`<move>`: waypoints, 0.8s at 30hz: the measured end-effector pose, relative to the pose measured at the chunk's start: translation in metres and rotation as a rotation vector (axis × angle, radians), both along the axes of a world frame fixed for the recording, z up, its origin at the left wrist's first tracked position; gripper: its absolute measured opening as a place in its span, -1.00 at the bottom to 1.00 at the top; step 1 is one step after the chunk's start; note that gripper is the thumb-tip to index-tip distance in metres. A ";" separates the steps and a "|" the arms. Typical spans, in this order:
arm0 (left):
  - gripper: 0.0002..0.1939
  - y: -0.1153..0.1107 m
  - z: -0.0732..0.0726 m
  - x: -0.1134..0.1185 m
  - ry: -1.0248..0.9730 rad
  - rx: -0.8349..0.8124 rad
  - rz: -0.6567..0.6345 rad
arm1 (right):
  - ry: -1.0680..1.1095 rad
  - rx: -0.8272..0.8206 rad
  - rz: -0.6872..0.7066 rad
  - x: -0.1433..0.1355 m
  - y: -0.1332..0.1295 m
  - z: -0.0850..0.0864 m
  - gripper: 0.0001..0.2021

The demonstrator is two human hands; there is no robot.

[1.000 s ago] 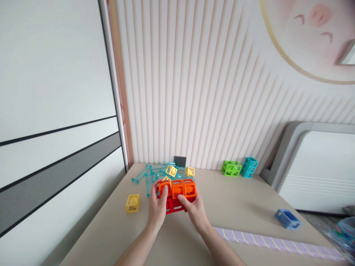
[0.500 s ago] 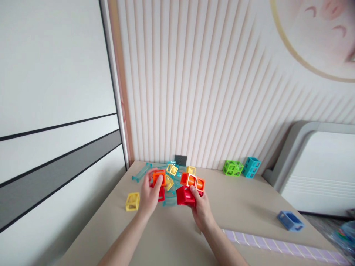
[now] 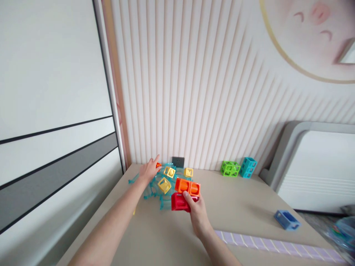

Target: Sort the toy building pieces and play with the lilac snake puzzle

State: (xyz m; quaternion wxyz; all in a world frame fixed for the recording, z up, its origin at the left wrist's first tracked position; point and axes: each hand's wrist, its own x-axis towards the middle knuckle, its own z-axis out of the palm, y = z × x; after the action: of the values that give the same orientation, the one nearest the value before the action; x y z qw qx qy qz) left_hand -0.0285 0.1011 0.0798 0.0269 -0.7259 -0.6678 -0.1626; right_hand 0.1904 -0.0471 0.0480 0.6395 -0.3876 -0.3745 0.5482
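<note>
My left hand (image 3: 149,170) reaches to the far left of the table, its forefinger stretched out. An orange cube block (image 3: 158,165) shows between its thumb and forefinger; most of the grip is hidden. My right hand (image 3: 197,211) is closed on a joined orange block (image 3: 183,185) and a red block (image 3: 179,201) under it, both held above the table. Beyond and between the hands lie yellow blocks (image 3: 164,185) among clear teal track pieces (image 3: 165,202). The left forearm hides most of another yellow block (image 3: 134,212).
By the wall stand a green block (image 3: 230,168) and a teal block (image 3: 248,167). A blue block (image 3: 287,220) lies at the right, near the table's edge. A lilac strip (image 3: 266,244) runs along the front right. A dark socket (image 3: 178,162) is on the ribbed wall.
My left hand has moved forward and left with the orange block; the red block it held is out of sight. My right hand keeps its blocks, slightly lower and further left in view.
</note>
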 end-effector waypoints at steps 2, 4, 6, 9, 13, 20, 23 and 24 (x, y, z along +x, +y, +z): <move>-0.39 0.002 0.001 -0.001 0.039 -0.025 0.003 | -0.012 -0.005 -0.003 0.001 -0.001 0.001 -0.56; -0.41 0.002 0.003 -0.003 0.070 -0.047 0.011 | -0.012 -0.027 -0.009 0.001 -0.001 0.002 -0.53; -0.50 0.000 0.005 -0.007 0.099 -0.079 0.013 | -0.004 -0.047 -0.014 0.001 0.000 0.003 -0.49; -0.64 -0.002 0.004 -0.013 0.132 -0.149 -0.029 | -0.008 -0.070 -0.029 0.001 -0.001 0.003 -0.44; -0.66 -0.008 0.000 -0.016 0.137 -0.206 -0.112 | -0.037 -0.091 -0.040 0.000 -0.002 0.005 -0.45; -0.63 -0.030 -0.006 -0.029 0.045 -0.165 -0.227 | -0.036 -0.084 -0.033 0.000 -0.002 0.003 -0.49; -0.60 -0.038 -0.006 -0.033 0.013 -0.152 -0.244 | -0.100 -0.062 -0.051 0.000 -0.001 0.002 -0.51; -0.59 -0.040 -0.005 -0.033 0.003 -0.146 -0.250 | -0.127 -0.046 -0.057 -0.001 -0.001 0.002 -0.52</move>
State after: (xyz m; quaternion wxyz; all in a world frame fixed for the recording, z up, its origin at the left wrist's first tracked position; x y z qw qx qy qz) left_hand -0.0618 0.0613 0.0744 -0.0454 -0.8036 -0.5823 -0.1143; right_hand 0.1898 -0.0481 0.0497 0.6208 -0.4468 -0.3902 0.5126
